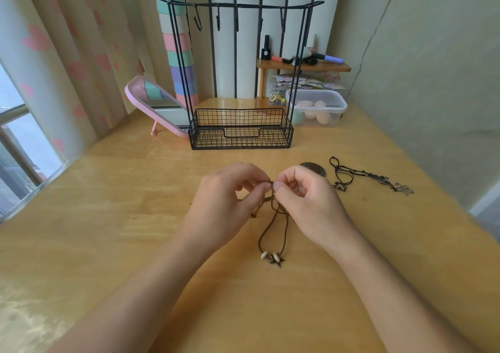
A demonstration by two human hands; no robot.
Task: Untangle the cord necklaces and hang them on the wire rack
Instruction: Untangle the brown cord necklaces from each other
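**Entry: brown cord necklace, tangle in work, mid-table, both hands on it.**

I logged the left hand [230,198] and right hand [305,198] each pinching the brown cord necklace [270,257] at its tangle, fingertips meeting just above the wooden table [270,312]. The loop trailed toward me, thin and limp, ending in pale oval beads and a dark star. Risk, as I judged it: tugging the strands apart would cinch the knot tighter, and a slipped pinch would lose the loosened strand. The black cord necklace [374,175], with metal charms, lay apart to the right. The black wire rack [240,133] stood beyond, rigid mesh basket below its hooks, neither necklace hung yet.
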